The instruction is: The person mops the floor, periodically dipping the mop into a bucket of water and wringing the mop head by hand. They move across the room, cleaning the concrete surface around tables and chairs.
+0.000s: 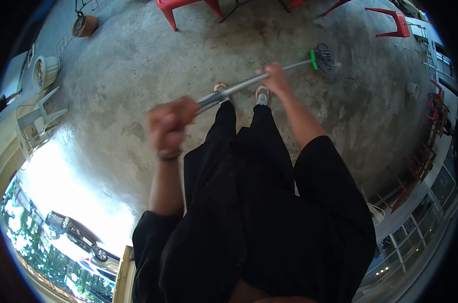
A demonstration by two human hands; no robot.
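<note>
A mop with a grey metal handle [241, 87] slants across in front of my body. Its grey string head [324, 58], joined by a green clamp [313, 60], lies on the concrete floor ahead and to the right. My left hand [172, 121] is closed around the upper end of the handle and is somewhat blurred. Farther down the handle, my right hand [275, 80] grips it too, nearer the mop head. Both of my shoes show on the floor beneath the handle.
Red plastic stools [398, 24] and a red chair [181, 6] stand ahead. At left are a clay pot [85, 25], a white planter [46, 72] and a white chair [37, 118]. Wooden chairs [408, 182] line the right side, near a small white bucket [413, 90].
</note>
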